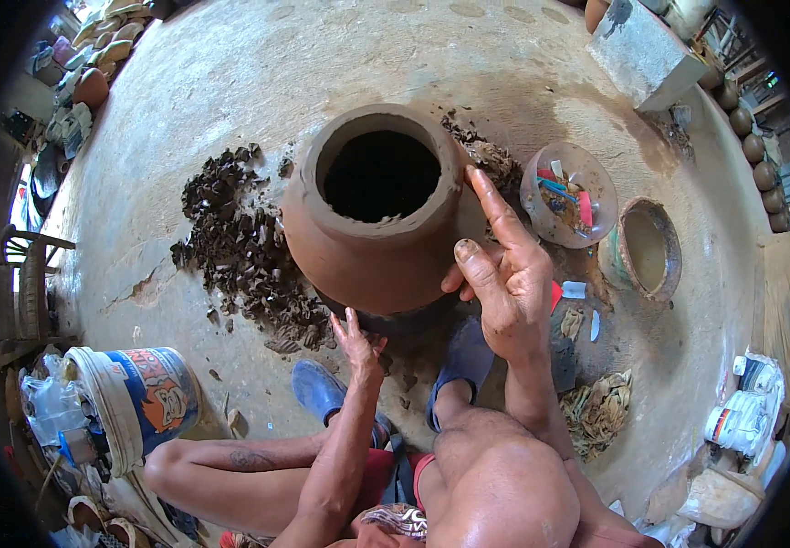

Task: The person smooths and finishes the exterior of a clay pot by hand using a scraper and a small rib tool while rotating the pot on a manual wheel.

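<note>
A large unfired brown clay pot (367, 260) with a wide mouth and dark inside stands on a dark base. My right hand (513, 274) is at the pot's right side, a long finger stretched up against the side just below the rim, thumb apart, other fingers partly bent. My left hand (358, 347) reaches to the pot's lower front at the base, fingers spread. Dark clay shavings (230, 237) lie around the pot, mostly at its left. To its right are a clear basin (577, 228) holding small tools and a stained pot of murky water (650, 256).
My blue sandals (454, 356) are below the pot. A printed plastic bucket (130, 402) lies at lower left, crumpled cloth (596, 411) and white containers (746, 411) at lower right. A concrete block (650, 73) and a row of round pots (769, 178) stand at upper right, piled sacks (112, 36) at upper left.
</note>
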Demonstrator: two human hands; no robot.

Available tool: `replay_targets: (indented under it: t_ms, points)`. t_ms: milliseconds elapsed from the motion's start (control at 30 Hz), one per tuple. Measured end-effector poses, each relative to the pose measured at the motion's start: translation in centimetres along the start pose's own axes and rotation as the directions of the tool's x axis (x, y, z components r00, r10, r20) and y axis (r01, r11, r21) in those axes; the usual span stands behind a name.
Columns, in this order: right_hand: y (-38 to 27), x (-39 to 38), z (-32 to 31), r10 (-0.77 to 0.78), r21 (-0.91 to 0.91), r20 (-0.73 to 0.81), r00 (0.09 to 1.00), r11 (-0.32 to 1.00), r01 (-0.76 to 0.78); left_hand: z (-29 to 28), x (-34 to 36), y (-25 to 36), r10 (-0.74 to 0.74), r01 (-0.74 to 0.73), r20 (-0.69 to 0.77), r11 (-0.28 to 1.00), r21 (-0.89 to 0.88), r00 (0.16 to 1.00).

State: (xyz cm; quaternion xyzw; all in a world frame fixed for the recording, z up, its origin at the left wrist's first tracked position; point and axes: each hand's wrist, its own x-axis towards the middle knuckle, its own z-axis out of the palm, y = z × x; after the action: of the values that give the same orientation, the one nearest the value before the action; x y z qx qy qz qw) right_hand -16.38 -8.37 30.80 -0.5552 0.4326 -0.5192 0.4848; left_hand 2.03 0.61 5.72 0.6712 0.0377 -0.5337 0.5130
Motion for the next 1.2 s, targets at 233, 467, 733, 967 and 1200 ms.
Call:
replay_targets:
  t_ms: [233,467,733,967,1200]
  points:
    - [-0.4,-0.5,0.5,0.027,-0.021,0.025,0.999,0.999,-0.027,0.5,0.6,-0.1,0.071,-0.071,-0.045,0.997,0.003,0.996]
    - [-0.6,-1.8,1.0,0.049,-0.056,0.048,0.998,0.997,-0.046,-0.4,2.4,0.2,0.162,-0.161,-0.023,0.987,0.022,0.987]
    - [2.1,-1.3,-1.1,-0.082,-0.114,-0.171,0.982,0.992,0.063,-0.7,1.9,-1.4,0.14,-0.141,0.029,0.99,0.016,0.99]
    - [13.9,2.1,-4.6,0.098,0.027,-0.361,0.928,0.995,-0.095,-1.9,3.1,-1.5,0.352,-0.335,-0.07,0.925,0.178,0.933]
    - [23.1,4.0,-3.7,0.282,0.295,-0.066,0.957,0.922,-0.251,0.7,4.2,7.2,0.747,-0.745,-0.021,0.66,-0.102,0.664]
